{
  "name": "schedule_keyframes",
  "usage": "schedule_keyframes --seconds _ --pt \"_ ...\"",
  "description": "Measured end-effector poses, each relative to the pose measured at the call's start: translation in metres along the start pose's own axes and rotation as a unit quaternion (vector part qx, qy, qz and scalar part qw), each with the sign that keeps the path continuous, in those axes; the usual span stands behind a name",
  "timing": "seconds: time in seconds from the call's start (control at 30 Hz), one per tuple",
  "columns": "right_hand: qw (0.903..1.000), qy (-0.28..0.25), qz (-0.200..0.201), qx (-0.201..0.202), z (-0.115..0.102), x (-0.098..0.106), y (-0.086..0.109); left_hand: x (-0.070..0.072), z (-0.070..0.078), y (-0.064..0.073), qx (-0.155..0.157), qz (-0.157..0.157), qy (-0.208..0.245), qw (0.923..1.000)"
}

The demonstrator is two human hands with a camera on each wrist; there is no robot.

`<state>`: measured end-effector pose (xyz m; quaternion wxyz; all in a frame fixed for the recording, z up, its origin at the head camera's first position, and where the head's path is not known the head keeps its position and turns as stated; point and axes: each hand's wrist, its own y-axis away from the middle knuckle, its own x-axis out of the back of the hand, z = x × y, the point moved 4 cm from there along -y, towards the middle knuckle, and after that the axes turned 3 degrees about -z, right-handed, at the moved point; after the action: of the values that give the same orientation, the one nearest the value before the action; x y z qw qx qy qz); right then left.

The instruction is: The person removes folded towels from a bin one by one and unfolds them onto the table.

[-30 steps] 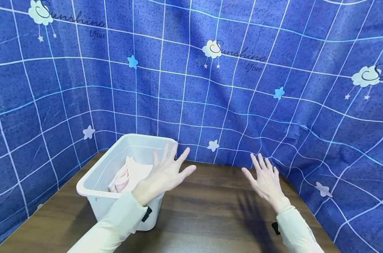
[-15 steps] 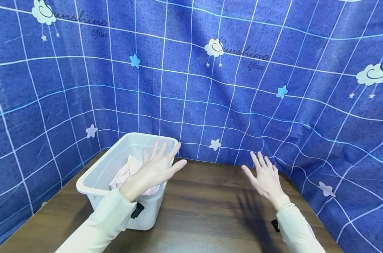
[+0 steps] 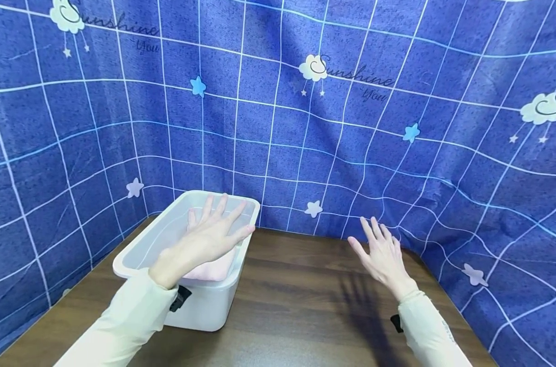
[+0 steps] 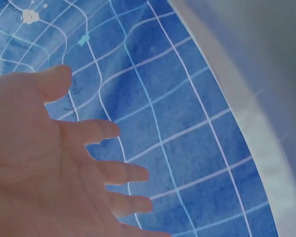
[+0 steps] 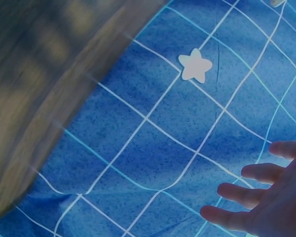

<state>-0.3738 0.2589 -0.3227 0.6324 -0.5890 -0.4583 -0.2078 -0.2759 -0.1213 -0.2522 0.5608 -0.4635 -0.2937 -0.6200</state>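
"Where does the pink cloth (image 3: 213, 267) lie?"
"Inside the white bin (image 3: 204, 311), near the tabletop's (image 3: 296, 290) far left corner, partly hidden by the left hand (image 3: 204, 239)."
"And the fingers?"
"The left hand spreads its straight fingers above the bin; the right hand (image 3: 384, 257) spreads its own near the tabletop's right edge"

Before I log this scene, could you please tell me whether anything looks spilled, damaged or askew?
Nothing stands out: the white bin sits upright on the brown table, the pink cloth lies inside it, and no spill or damage shows.
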Motion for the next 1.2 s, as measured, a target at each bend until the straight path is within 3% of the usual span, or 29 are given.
schedule_keyframes --seconds 0.17,0.27,0.43,0.57,0.77,0.87,0.97,1.07,1.2 --pt "1.0 -0.001 -0.007 0.0 0.0 0.0 -0.002 0.011 -0.018 0.004 0.006 -0.01 0.002 0.9999" --pt "1.0 0.001 -0.009 0.0 -0.001 0.001 -0.002 0.018 -0.032 0.007 0.015 -0.011 -0.022 0.9996" --pt "0.9999 -0.001 -0.012 -0.004 -0.001 0.001 -0.003 0.031 -0.064 0.009 0.037 -0.032 -0.049 0.9976" --pt "1.0 -0.001 -0.004 -0.001 -0.002 0.003 -0.004 0.036 -0.095 0.01 0.033 -0.049 -0.049 0.997" --pt "0.9999 -0.005 -0.004 0.008 -0.008 0.002 -0.008 0.032 -0.145 0.008 0.035 -0.058 -0.026 0.9973" --pt "0.9999 -0.007 -0.008 0.01 -0.01 0.0 -0.009 0.027 -0.164 0.008 0.018 -0.058 -0.017 0.998" --pt "0.9999 -0.008 -0.01 0.009 -0.011 -0.002 -0.009 0.022 -0.178 0.008 -0.004 -0.055 -0.015 0.9983" --pt "0.9999 -0.008 -0.01 0.01 -0.011 -0.004 -0.009 0.018 -0.19 0.007 -0.002 -0.048 -0.006 0.9988" --pt "0.9999 -0.005 -0.012 0.011 -0.011 -0.005 -0.01 0.015 -0.198 0.006 -0.01 -0.014 0.005 0.9998"
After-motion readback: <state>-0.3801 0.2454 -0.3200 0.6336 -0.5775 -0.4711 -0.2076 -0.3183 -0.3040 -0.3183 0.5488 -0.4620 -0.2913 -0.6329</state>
